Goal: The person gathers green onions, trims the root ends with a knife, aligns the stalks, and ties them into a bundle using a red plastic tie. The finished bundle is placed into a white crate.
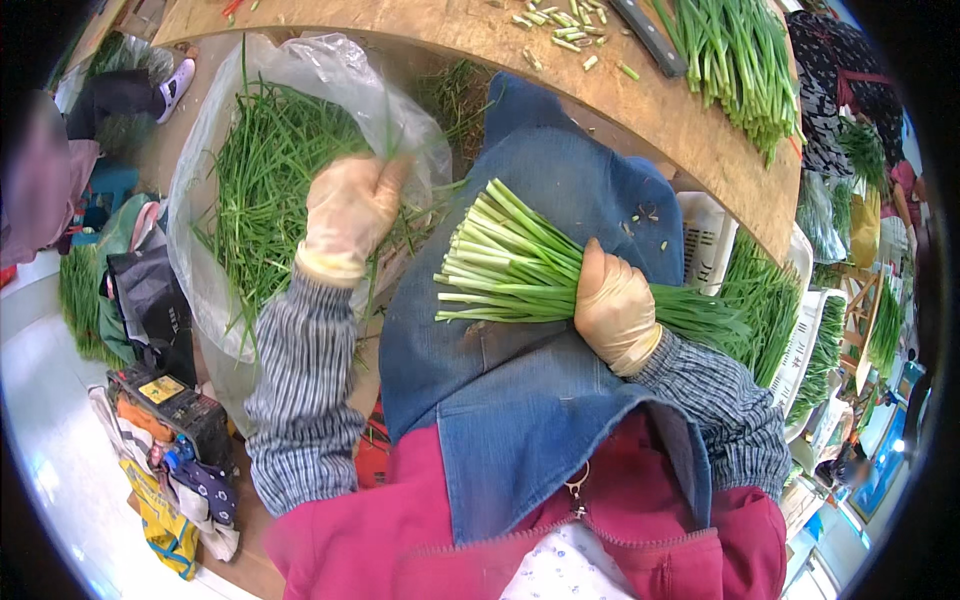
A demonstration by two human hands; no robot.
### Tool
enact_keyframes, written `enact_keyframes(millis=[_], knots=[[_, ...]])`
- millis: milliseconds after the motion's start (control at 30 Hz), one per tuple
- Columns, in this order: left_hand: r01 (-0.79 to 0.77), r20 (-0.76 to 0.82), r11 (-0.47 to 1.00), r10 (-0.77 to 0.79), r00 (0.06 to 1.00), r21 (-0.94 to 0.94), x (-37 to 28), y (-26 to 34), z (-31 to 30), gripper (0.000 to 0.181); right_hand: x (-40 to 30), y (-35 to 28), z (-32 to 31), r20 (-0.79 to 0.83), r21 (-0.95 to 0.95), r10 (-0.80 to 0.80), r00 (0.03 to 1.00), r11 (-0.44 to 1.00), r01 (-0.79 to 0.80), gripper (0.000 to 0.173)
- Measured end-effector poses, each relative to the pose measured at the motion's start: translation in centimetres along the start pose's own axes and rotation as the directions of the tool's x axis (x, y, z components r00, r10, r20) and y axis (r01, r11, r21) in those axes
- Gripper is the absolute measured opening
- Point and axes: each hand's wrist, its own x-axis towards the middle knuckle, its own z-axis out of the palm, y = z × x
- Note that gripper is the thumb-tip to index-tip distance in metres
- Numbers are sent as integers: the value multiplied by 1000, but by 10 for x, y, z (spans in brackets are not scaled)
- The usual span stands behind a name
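My right hand, in a pale thin glove, grips a bunch of garlic chives above my lap. The pale cut stalk ends fan out to the left, and the green leaves trail right past my wrist. My left hand, gloved too, is blurred over a clear plastic bag of loose green leaves. Its fingers are curled; green strands blur near the fingertips, and I cannot tell whether they are held. A blue denim apron covers my lap beneath the bunch.
A wooden board curves along the far side, carrying a dark-handled knife, cut stalk pieces and a chive pile. White crates with greens stand right. At left lie a black battery and bags; other people sit nearby.
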Motion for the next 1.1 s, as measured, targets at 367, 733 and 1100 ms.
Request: enact_keyframes(millis=[367, 733, 1100], knots=[[64, 401, 942, 78, 913, -328, 9, 57, 14, 33, 12, 1, -16, 246, -318, -239, 939, 896, 311, 45], [-614, -298, 782, 564, 770, -107, -51, 57, 2, 26, 24, -8, -19, 169, -337, -165, 972, 917, 214, 61], [-540, -106, 833, 530, 842, -122, -68, 66, -12, 26, 7, -1, -6, 191, -453, -180, 965, 856, 250, 59]])
